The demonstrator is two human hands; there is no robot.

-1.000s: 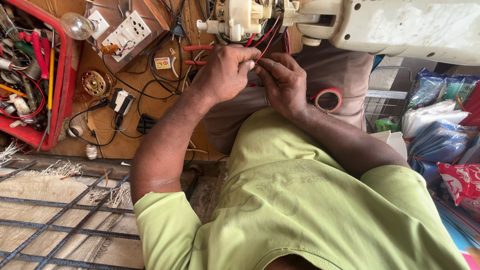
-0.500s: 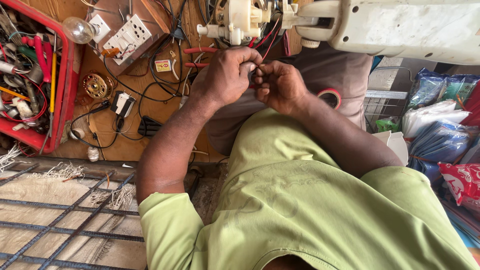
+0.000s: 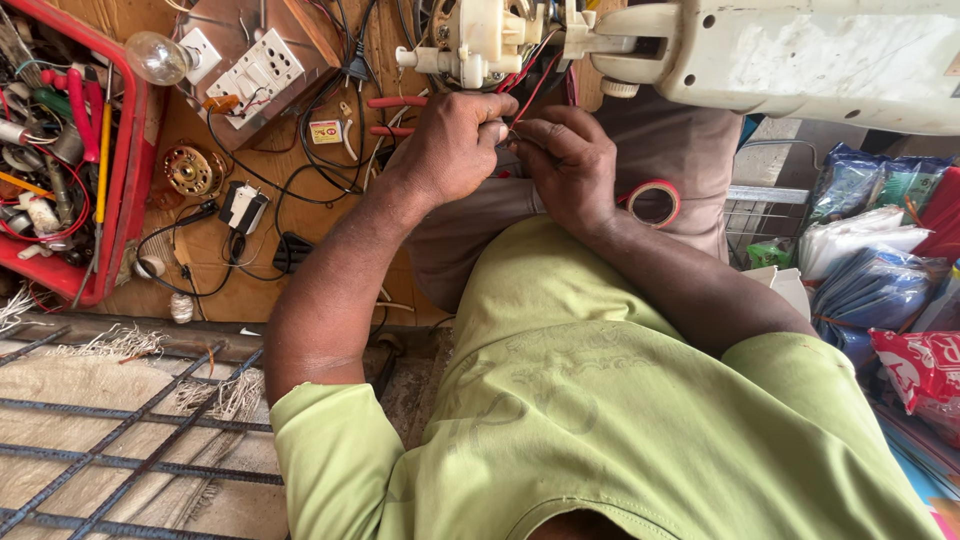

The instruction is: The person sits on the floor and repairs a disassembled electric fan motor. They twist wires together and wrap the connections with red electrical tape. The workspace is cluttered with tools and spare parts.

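Observation:
My left hand (image 3: 455, 140) and my right hand (image 3: 570, 165) meet just below a cream-coloured motor (image 3: 480, 40) at the end of a white appliance housing (image 3: 820, 55). Thin red wires (image 3: 527, 98) run down from the motor into my fingers. Both hands pinch these wires, fingertips almost touching. The wire ends are hidden between my fingers. A roll of red tape (image 3: 655, 203) lies on my lap beside my right wrist.
A red tray (image 3: 128, 150) of tools and cables sits far left. On the wooden board lie a light bulb (image 3: 155, 57), a white switch board (image 3: 255, 75), red-handled pliers (image 3: 395, 102) and black cables. Plastic bags (image 3: 870, 260) pile at right. A metal grate (image 3: 120, 440) is lower left.
My two hands have drawn closer together under the motor, and the right fingers have closed in against the left hand on the wires.

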